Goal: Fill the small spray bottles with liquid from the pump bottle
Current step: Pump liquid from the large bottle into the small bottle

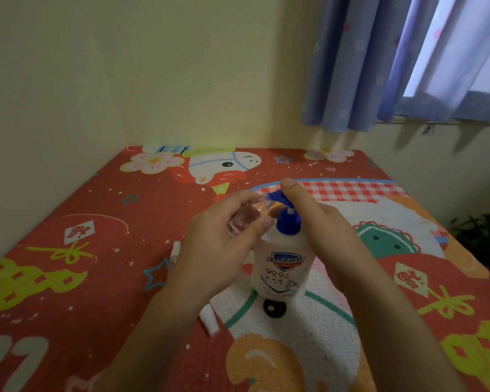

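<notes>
While left hand (224, 244) holds small spray bottle (245, 216) tilted in a closed grip, mouth at blue nozzle, right hand (309, 213) presses pump bottle (285, 267) head, fingers mostly straight.

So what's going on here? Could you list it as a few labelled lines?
left hand: holds a small clear bottle, tilted, its mouth at the pump's spout
right hand: rests on the blue pump head, thumb on top
pump bottle: white, upright on the mat
white cap: lies on the mat near the left wrist
another small bottle: partly hidden behind the left hand
</notes>
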Action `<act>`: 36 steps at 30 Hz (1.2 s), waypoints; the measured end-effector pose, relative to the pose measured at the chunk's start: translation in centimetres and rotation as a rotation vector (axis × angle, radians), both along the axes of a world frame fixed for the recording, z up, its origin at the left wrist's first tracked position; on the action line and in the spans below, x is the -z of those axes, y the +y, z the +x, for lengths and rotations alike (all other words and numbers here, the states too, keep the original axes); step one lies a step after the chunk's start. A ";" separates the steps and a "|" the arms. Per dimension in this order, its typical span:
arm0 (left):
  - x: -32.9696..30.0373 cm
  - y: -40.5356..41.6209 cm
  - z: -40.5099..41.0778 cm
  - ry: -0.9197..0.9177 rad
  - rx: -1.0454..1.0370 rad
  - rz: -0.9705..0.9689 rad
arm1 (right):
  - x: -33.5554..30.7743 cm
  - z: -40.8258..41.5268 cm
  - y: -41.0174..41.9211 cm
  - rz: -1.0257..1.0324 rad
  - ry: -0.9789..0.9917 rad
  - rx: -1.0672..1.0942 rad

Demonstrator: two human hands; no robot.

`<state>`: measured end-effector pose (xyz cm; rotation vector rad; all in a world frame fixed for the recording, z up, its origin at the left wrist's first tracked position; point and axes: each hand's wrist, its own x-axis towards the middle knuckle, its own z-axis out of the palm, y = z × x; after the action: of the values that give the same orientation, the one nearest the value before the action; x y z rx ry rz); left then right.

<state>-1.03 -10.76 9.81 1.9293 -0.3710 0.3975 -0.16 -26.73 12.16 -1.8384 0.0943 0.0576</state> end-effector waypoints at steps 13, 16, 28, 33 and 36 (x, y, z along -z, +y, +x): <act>0.4 0.2 0.2 -0.006 -0.014 0.023 | 0.1 0.1 -0.1 0.001 0.010 -0.001; 0.5 0.1 0.1 -0.001 -0.009 0.029 | 0.1 0.0 -0.3 0.005 0.014 -0.011; 1.0 0.3 0.4 0.047 -0.012 0.046 | -0.3 -0.2 -0.5 -0.033 -0.019 -0.018; 1.0 0.3 0.5 0.057 -0.026 0.074 | -0.1 -0.1 -0.4 -0.036 -0.030 -0.020; 1.1 0.3 0.4 0.060 -0.030 0.081 | -0.1 -0.1 -0.3 -0.022 -0.034 -0.020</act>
<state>-0.63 -10.43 8.76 2.0230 -0.3235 0.3485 -0.25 -27.05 12.26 -1.8621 0.0532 0.0391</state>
